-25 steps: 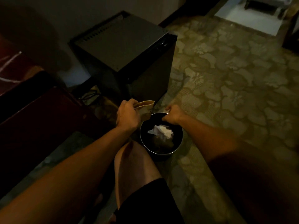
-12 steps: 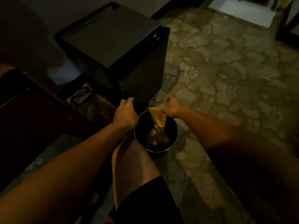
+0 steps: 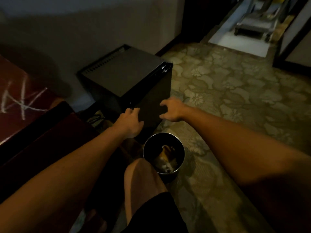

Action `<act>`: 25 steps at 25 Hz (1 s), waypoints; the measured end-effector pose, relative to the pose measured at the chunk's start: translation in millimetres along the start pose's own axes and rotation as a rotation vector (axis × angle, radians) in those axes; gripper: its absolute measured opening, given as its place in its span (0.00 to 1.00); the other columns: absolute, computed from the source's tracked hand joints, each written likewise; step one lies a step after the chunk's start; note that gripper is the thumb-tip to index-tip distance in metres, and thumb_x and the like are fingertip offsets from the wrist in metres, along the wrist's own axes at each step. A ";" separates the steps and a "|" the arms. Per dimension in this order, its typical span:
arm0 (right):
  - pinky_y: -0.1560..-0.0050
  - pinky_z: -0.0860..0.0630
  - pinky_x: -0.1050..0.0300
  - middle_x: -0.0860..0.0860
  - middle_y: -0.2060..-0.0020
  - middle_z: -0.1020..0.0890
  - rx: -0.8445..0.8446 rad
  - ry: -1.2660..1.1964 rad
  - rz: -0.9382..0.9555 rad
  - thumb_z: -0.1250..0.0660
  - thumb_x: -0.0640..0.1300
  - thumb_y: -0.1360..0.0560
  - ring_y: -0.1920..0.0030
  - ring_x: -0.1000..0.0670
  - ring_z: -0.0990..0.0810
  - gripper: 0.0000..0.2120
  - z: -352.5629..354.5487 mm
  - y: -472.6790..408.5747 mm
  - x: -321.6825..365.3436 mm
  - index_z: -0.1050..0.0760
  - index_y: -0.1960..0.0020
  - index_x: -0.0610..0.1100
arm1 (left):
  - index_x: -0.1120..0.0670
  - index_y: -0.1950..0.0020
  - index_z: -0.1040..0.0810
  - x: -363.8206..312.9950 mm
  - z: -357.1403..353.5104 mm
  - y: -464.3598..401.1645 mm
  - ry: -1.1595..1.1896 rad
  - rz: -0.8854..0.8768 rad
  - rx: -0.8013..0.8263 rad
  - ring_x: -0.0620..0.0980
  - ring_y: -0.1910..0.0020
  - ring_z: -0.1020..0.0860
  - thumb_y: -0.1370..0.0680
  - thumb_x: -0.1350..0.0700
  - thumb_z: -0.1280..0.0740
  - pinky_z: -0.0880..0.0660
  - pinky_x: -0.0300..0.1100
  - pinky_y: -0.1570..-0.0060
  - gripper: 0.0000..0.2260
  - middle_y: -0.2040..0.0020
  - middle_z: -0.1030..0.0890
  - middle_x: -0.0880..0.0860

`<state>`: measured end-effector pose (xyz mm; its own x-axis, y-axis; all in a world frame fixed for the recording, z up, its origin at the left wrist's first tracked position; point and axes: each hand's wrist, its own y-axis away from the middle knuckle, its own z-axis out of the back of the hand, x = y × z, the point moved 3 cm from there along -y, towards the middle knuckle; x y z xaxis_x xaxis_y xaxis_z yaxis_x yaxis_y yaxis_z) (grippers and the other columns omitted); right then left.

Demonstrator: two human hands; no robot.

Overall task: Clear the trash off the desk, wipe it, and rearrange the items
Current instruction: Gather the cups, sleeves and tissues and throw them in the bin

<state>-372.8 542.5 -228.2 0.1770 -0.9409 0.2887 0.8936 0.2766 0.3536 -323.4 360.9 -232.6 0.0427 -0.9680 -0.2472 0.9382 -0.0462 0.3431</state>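
A round metal trash bin [image 3: 182,149] stands on the carpet by my knee. Inside it lie a brown paper piece [image 3: 165,153] and crumpled white paper [image 3: 166,165]. My left hand [image 3: 129,122] hovers above and to the left of the bin, fingers loosely curled, holding nothing. My right hand [image 3: 173,109] hangs farther up, fingers spread and relaxed, also holding nothing. Both hands are in front of the black mini fridge. A corner of the dark red desk [image 3: 20,105] shows at the left edge.
The black mini fridge [image 3: 127,76] stands against the wall just beyond the bin. Cables [image 3: 97,118] lie on the floor between fridge and desk. Patterned carpet [image 3: 235,98] spreads to the right. A doorway with a white floor [image 3: 235,37] opens at the upper right.
The brown paper left my right hand and now lies in the bin. Both hands lifted away from the bin rim, now holding nothing, and the camera tilted upward.
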 end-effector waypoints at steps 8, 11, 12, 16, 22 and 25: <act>0.26 0.52 0.36 0.48 0.22 0.46 -0.188 0.395 0.224 0.37 0.60 0.24 0.23 0.42 0.47 0.37 70.9 32.9 68.7 0.49 0.21 0.54 | 0.51 0.22 0.46 -0.6 88.0 47.2 -0.340 -0.111 -0.261 0.59 0.27 0.39 0.20 0.41 0.42 0.39 0.53 0.29 0.30 0.25 0.39 0.56; 0.26 0.54 0.36 0.48 0.22 0.46 -0.251 0.418 0.286 0.37 0.60 0.24 0.23 0.42 0.47 0.37 96.2 45.3 100.3 0.50 0.21 0.54 | 0.51 0.21 0.48 9.9 120.2 66.3 -0.360 -0.074 -0.321 0.59 0.24 0.44 0.20 0.39 0.43 0.45 0.54 0.26 0.32 0.22 0.43 0.55; 0.26 0.54 0.36 0.48 0.22 0.46 -0.268 0.423 0.299 0.37 0.60 0.24 0.23 0.42 0.47 0.37 104.3 48.5 110.7 0.50 0.21 0.54 | 0.51 0.21 0.48 13.8 130.1 73.2 -0.363 -0.064 -0.342 0.59 0.24 0.45 0.20 0.39 0.43 0.45 0.54 0.25 0.32 0.22 0.44 0.55; 0.25 0.54 0.36 0.47 0.22 0.48 -0.312 0.445 0.363 0.39 0.60 0.23 0.23 0.42 0.48 0.37 126.1 61.7 156.6 0.52 0.21 0.54 | 0.51 0.20 0.50 38.1 160.7 103.3 -0.344 -0.008 -0.376 0.60 0.23 0.48 0.20 0.39 0.44 0.46 0.56 0.25 0.33 0.21 0.47 0.55; 0.25 0.50 0.38 0.47 0.23 0.45 -0.303 0.423 0.495 0.40 0.63 0.24 0.24 0.41 0.45 0.37 122.6 79.4 230.6 0.51 0.21 0.54 | 0.50 0.21 0.48 93.1 183.9 146.8 -0.283 0.077 -0.430 0.60 0.24 0.45 0.20 0.37 0.43 0.43 0.55 0.26 0.33 0.22 0.46 0.54; 0.26 0.47 0.37 0.46 0.23 0.44 -0.252 0.424 0.557 0.41 0.65 0.24 0.25 0.39 0.42 0.37 110.8 85.9 268.8 0.51 0.21 0.54 | 0.50 0.23 0.45 121.8 185.6 174.4 -0.254 0.127 -0.467 0.60 0.26 0.40 0.21 0.38 0.42 0.38 0.55 0.28 0.31 0.24 0.42 0.55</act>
<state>-294.1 335.0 -21.6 0.7300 -0.6832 -0.0204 0.6835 0.7295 0.0256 -218.3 189.2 -34.6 0.1352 -0.9907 0.0170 0.9864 0.1330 -0.0969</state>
